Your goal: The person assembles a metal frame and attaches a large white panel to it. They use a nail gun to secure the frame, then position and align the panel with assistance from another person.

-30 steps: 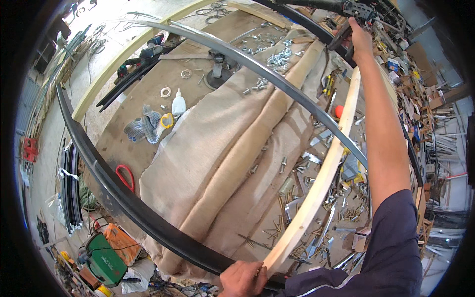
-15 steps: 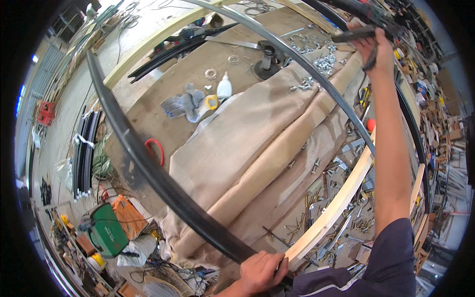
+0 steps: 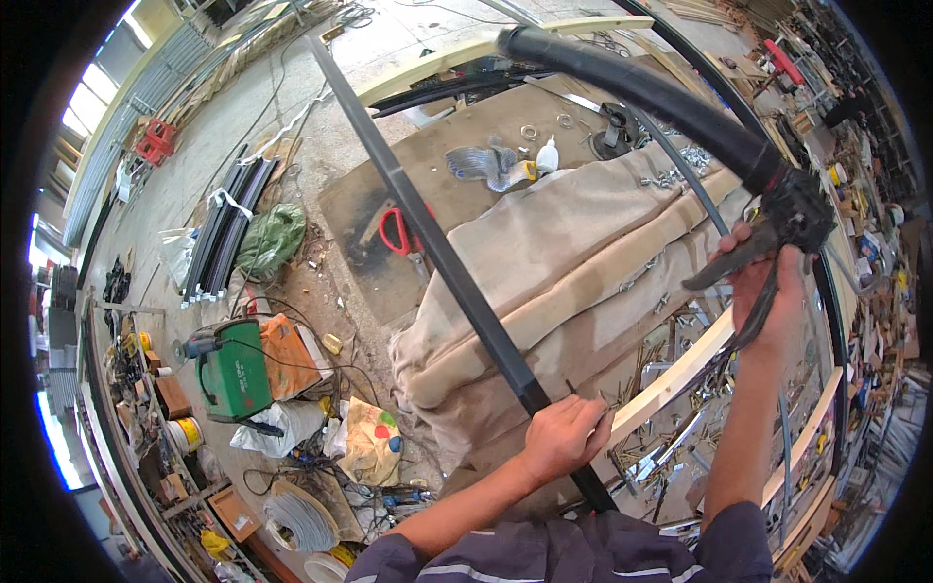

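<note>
At left, a green box (image 3: 236, 371) stands on the floor and red-handled scissors (image 3: 397, 233) lie on the worktable (image 3: 364, 189), while a black bar (image 3: 428, 238) slants down to the worker's left hand (image 3: 566, 439). Its fingers curl in, pressed together, over the bar's lower stretch; a thin dark tip shows beside them, though the view is too poor to tell whether they pinch it. A pale wooden strip (image 3: 675, 381) runs rightward from that hand, above scattered screws. At right, the right hand (image 3: 768, 296) wraps its fingers around a long-tubed black tool (image 3: 671, 115) at its splayed handles. Half a second earlier, the tool is up at the top right edge; now it sits lower, nearer the left hand.
</note>
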`<state>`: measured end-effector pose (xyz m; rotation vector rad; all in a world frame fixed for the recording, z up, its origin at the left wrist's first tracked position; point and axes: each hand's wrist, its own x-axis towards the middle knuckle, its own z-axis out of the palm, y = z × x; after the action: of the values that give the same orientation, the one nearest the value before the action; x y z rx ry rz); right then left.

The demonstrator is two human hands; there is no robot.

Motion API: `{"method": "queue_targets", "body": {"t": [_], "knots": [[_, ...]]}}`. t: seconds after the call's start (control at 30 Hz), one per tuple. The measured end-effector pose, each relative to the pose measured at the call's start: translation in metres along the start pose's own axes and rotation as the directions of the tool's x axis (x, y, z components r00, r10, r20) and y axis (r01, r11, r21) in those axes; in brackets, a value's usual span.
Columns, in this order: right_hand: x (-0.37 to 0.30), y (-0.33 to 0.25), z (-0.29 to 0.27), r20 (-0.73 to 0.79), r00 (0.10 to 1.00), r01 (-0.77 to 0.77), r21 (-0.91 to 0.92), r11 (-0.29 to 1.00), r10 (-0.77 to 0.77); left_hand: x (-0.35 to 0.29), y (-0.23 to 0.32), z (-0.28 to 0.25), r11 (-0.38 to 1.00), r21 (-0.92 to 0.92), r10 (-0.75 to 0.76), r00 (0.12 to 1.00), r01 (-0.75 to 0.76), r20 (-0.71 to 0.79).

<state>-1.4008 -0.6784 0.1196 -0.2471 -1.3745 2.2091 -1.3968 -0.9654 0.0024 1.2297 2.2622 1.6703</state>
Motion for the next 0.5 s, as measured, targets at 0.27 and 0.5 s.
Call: {"method": "queue_targets", "body": {"t": [0.27, 0.5], "knots": [[-0.023, 0.058, 0.093, 0.029, 0.995, -0.092, 0.048, 0.995, 0.09, -0.01, -0.003, 0.005, 0.996, 0.081, 0.043, 0.999, -0.043, -0.006], [0.009, 0.102, 0.143, 0.092, 0.992, -0.089, 0.08, 0.993, 0.081, -0.014, -0.001, 0.007, 0.996, 0.071, 0.058, 0.996, -0.052, -0.075]]}}
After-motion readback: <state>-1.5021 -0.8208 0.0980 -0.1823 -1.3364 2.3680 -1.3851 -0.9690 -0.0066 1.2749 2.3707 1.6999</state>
